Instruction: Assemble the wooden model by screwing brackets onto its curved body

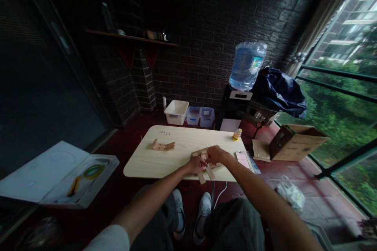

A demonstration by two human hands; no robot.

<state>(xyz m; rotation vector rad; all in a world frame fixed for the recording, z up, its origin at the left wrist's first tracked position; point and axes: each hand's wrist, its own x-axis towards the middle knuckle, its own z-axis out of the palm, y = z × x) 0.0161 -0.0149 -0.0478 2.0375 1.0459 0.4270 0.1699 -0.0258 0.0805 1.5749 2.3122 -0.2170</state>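
Observation:
My left hand [196, 164] and my right hand [215, 154] meet over a wooden piece [210, 172] with slats near the table's front edge, right of the middle. The fingers of both hands are drawn together; whatever they pinch is too small to make out. Two slats stick out toward me below the hands. Farther left on the pale table [147, 160] lies another wooden part [163, 146] with upright ends. Several small pieces [165, 132] are lined up near the back left edge.
A yellow-capped bottle [236, 135] and a pink-screened phone [242, 160] are at the table's right. Behind it are plastic bins [176, 112] and a water dispenser [237, 104]. An open white case [85, 180] is at left, a cardboard box [296, 143] at right.

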